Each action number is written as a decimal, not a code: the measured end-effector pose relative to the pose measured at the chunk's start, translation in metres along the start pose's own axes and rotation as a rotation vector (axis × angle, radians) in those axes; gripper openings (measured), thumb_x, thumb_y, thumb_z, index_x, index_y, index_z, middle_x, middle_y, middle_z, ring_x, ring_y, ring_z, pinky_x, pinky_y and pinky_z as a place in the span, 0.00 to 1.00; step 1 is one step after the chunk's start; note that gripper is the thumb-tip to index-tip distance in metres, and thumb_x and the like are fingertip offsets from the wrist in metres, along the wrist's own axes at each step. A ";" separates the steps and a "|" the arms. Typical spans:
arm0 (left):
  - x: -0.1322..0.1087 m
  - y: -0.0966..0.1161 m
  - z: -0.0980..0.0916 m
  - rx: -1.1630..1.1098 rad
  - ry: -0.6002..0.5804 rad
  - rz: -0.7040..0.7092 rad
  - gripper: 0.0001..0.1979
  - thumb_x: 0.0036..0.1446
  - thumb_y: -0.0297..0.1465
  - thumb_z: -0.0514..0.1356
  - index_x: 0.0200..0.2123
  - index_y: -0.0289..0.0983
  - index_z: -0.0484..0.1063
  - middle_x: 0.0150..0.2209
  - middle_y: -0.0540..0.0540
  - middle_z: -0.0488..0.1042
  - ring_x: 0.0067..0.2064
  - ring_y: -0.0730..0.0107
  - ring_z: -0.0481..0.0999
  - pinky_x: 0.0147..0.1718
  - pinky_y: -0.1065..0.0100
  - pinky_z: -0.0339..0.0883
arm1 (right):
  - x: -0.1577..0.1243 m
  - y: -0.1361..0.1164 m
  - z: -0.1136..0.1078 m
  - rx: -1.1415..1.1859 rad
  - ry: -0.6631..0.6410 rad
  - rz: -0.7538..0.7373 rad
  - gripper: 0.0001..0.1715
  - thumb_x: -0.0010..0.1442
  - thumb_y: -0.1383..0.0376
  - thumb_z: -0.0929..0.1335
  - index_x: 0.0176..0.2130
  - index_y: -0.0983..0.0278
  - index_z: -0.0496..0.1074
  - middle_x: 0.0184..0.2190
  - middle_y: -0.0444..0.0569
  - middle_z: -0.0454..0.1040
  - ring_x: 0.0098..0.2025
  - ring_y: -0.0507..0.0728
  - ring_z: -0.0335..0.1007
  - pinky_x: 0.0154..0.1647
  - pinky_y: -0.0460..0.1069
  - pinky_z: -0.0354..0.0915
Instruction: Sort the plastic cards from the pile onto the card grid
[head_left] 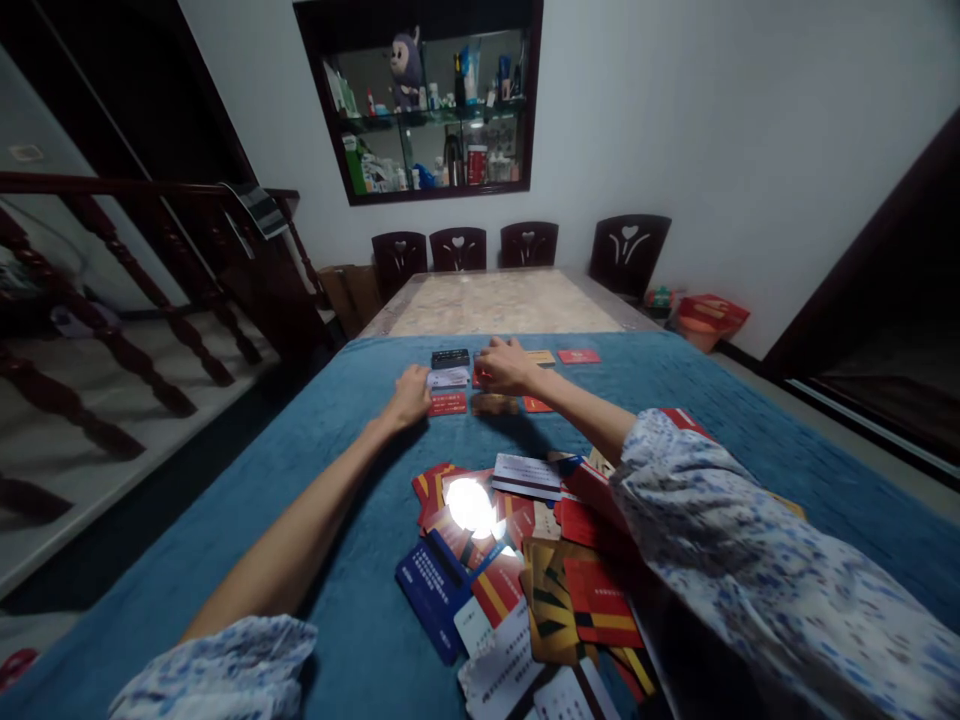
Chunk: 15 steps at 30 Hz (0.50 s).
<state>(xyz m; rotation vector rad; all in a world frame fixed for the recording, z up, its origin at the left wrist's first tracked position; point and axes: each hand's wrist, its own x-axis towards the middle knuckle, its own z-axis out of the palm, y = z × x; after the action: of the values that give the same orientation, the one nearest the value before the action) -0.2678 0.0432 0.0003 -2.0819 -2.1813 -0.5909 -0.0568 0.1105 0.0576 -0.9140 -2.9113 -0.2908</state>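
My left hand (pixel 411 396), fingers curled together, rests at the left edge of a white card (pixel 448 378) and a red card (pixel 448 404); what its fingertips hold, if anything, is hidden. Farther right, my right hand (pixel 506 366) bends down over the card rows, its fingers closed on a red card (pixel 478 379) that they mostly cover. Around the hands lie a black card (pixel 451 358), a brown card (pixel 495 405), an orange-red card (pixel 537 405), a gold card (pixel 541 358) and another red card (pixel 579 356).
Nearer to me spreads a loose heap of mixed cards, with a blue card (pixel 431 590) at its left and lamp glare on top. A blue cloth (pixel 330 590) covers the near part of the stone-topped table (pixel 495 300). Chairs (pixel 458 248) line the far end.
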 end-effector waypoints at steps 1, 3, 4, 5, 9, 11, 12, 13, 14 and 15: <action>-0.004 0.004 -0.001 0.000 0.000 0.013 0.17 0.57 0.22 0.53 0.49 0.32 0.72 0.51 0.35 0.71 0.53 0.57 0.71 0.54 0.58 0.66 | -0.006 0.000 0.000 0.001 0.010 0.005 0.16 0.63 0.63 0.62 0.44 0.63 0.77 0.48 0.58 0.76 0.53 0.67 0.59 0.45 0.57 0.54; -0.011 0.012 -0.002 -0.009 0.005 0.041 0.17 0.58 0.23 0.53 0.50 0.32 0.71 0.51 0.36 0.71 0.54 0.57 0.71 0.55 0.57 0.65 | -0.019 0.001 0.000 0.004 0.029 0.016 0.17 0.64 0.64 0.61 0.43 0.64 0.77 0.47 0.59 0.76 0.52 0.67 0.59 0.45 0.56 0.53; -0.015 0.016 -0.002 -0.017 0.007 0.052 0.18 0.58 0.23 0.53 0.51 0.32 0.71 0.52 0.36 0.71 0.55 0.56 0.70 0.55 0.57 0.65 | -0.026 0.001 0.000 0.007 0.033 0.022 0.18 0.64 0.64 0.60 0.43 0.63 0.77 0.47 0.59 0.76 0.52 0.66 0.59 0.44 0.56 0.53; -0.018 0.020 -0.001 -0.025 0.011 0.062 0.18 0.58 0.23 0.53 0.52 0.32 0.70 0.52 0.35 0.71 0.55 0.56 0.70 0.55 0.57 0.64 | -0.032 0.001 -0.001 0.010 0.035 0.026 0.18 0.64 0.64 0.60 0.43 0.63 0.78 0.46 0.59 0.76 0.51 0.66 0.59 0.44 0.56 0.53; -0.028 0.035 0.003 -0.074 0.032 0.117 0.18 0.59 0.24 0.54 0.52 0.32 0.71 0.53 0.36 0.71 0.56 0.56 0.70 0.57 0.55 0.64 | -0.057 0.003 -0.002 0.006 0.037 0.040 0.17 0.65 0.65 0.60 0.42 0.63 0.78 0.45 0.58 0.77 0.50 0.66 0.59 0.44 0.56 0.51; -0.032 0.042 0.006 -0.108 0.046 0.151 0.18 0.58 0.23 0.54 0.51 0.34 0.72 0.52 0.37 0.72 0.55 0.56 0.70 0.56 0.54 0.64 | -0.069 0.005 -0.001 0.000 0.046 0.040 0.16 0.64 0.65 0.61 0.41 0.63 0.77 0.44 0.57 0.77 0.50 0.65 0.59 0.45 0.56 0.51; -0.034 0.047 0.007 -0.124 0.052 0.170 0.17 0.58 0.23 0.55 0.50 0.34 0.72 0.51 0.37 0.72 0.55 0.56 0.70 0.56 0.53 0.64 | -0.074 0.006 0.000 0.000 0.055 0.037 0.15 0.64 0.65 0.61 0.40 0.63 0.77 0.44 0.57 0.77 0.50 0.65 0.59 0.45 0.56 0.51; -0.036 0.051 0.008 -0.141 0.056 0.188 0.17 0.58 0.23 0.55 0.50 0.34 0.73 0.51 0.38 0.72 0.54 0.56 0.70 0.56 0.53 0.64 | -0.080 0.008 0.001 0.006 0.063 0.035 0.14 0.64 0.66 0.62 0.39 0.63 0.77 0.43 0.56 0.77 0.50 0.64 0.59 0.45 0.56 0.50; -0.039 0.056 0.008 -0.157 0.057 0.206 0.16 0.58 0.23 0.55 0.49 0.33 0.74 0.50 0.37 0.72 0.54 0.55 0.71 0.55 0.53 0.65 | -0.085 0.010 0.002 0.016 0.073 0.033 0.14 0.64 0.66 0.62 0.39 0.63 0.77 0.43 0.56 0.78 0.50 0.64 0.59 0.44 0.56 0.50; -0.041 0.061 0.008 -0.172 0.056 0.224 0.16 0.58 0.23 0.55 0.48 0.33 0.74 0.49 0.37 0.72 0.53 0.55 0.71 0.55 0.53 0.65 | -0.090 0.012 0.004 0.028 0.078 0.031 0.14 0.64 0.66 0.62 0.38 0.63 0.77 0.43 0.56 0.78 0.50 0.64 0.59 0.43 0.55 0.50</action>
<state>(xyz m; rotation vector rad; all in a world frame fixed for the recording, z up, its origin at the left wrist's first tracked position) -0.2037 0.0075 -0.0064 -2.3214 -1.8928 -0.8267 0.0235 0.0711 0.0439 -0.9206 -2.8206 -0.2757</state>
